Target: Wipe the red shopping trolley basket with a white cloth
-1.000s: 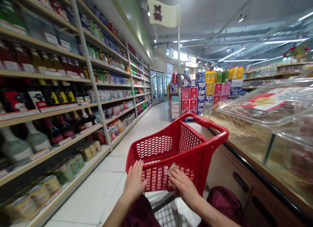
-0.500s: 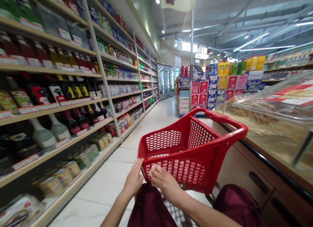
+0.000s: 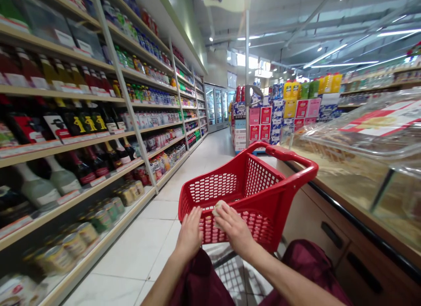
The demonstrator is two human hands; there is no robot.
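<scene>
A red plastic shopping cart basket [image 3: 259, 183] with a mesh wall and a red handle [image 3: 289, 156] stands in front of me in a store aisle. My left hand [image 3: 190, 232] lies flat against the basket's near wall, fingers spread, holding nothing. My right hand [image 3: 234, 229] presses a small pale cloth [image 3: 219, 207] against the near rim of the basket. My knees in dark red fabric [image 3: 200, 284] show at the bottom.
Shelves [image 3: 98, 135] of bottles, jars and cans run along the left. A clear-lidded food counter [image 3: 368, 165] with wooden drawers flanks the right. Stacked red and blue boxes [image 3: 263, 124] and fridges [image 3: 215, 108] stand at the aisle's far end. White tiled floor [image 3: 144, 244] lies between.
My right hand with the cloth slid left along the basket's near wall, then up to its rim. My left hand stayed against the wall. The view swayed.
</scene>
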